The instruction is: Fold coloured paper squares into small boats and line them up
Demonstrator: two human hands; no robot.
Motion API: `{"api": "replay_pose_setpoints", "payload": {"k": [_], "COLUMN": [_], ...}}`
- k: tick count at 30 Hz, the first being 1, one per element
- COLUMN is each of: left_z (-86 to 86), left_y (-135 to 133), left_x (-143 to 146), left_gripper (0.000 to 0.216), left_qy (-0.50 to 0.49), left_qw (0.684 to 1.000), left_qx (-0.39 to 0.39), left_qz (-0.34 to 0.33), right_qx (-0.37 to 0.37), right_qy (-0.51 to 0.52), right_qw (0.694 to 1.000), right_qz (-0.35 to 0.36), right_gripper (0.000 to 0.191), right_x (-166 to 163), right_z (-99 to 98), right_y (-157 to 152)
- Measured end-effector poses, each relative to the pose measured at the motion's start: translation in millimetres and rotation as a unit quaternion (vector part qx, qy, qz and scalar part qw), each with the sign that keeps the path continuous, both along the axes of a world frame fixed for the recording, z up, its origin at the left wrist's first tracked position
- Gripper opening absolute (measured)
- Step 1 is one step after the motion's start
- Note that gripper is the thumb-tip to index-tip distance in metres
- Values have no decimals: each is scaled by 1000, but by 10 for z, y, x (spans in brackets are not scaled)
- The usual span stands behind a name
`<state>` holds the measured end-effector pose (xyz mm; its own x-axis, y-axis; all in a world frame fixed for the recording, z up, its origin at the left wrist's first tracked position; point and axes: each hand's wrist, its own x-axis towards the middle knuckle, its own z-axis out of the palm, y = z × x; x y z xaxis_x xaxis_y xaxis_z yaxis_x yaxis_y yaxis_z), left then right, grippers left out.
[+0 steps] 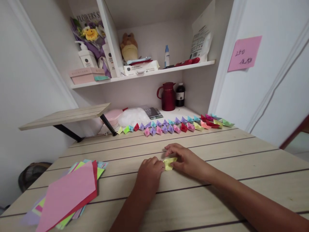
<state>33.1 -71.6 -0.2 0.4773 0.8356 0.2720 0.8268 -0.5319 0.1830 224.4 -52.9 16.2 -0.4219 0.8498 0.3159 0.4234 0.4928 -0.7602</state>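
A small, partly folded yellow paper (169,163) lies on the wooden table (217,151) between my hands. My left hand (149,172) is curled with its fingertips pressed on the paper's left edge. My right hand (184,159) pinches the paper's right side, its fingers bent over the top. Both forearms reach in from the bottom of the view.
A fanned stack of coloured paper sheets (70,193), pink on top, lies at the near left. Two rows of several small folded paper boats (173,126) run along the table's far edge. Behind stand a red jug (167,96), a dark bottle (180,94), and a small raised shelf (65,116).
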Motion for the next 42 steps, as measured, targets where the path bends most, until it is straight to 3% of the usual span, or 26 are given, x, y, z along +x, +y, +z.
{"api": "replay_pose_setpoints", "payload": {"k": [9,16,21,26,30,34,38,42], "left_z": [-16,-7,-8,-12,-31,-37,-56,-81], "left_y": [-36,-37,-9,-16,-30,-50,-55,-37], "left_x": [25,88,142,106,40,11,-18,-62], "left_gripper": [10,16,17,11,11,15,26,35], "left_qy": [-30,-27,-32,-92,-146,-173,-207,-229], "left_qw": [999,999,999,995,987,981,970,960], "left_qx": [4,11,8,-35,-67,-92,-129,-159], "left_qz": [-29,-33,-20,-12,-6,-2,20,26], "right_qx": [39,129,145,105,19,-61,-72,-67], "right_qy": [-93,-244,-267,-229,-84,7,16,-44], "right_qw": [995,961,952,968,996,998,995,990], "right_qz": [-13,-28,-24,-11,4,-24,-73,-116], "right_gripper": [18,16,16,16,25,31,27,20], "right_x": [-42,-73,-104,-74,9,90,148,217], "right_z": [-71,-36,13,-10,-61,-120,-166,-169], "right_y": [21,10,-10,16,63,133,202,231]}}
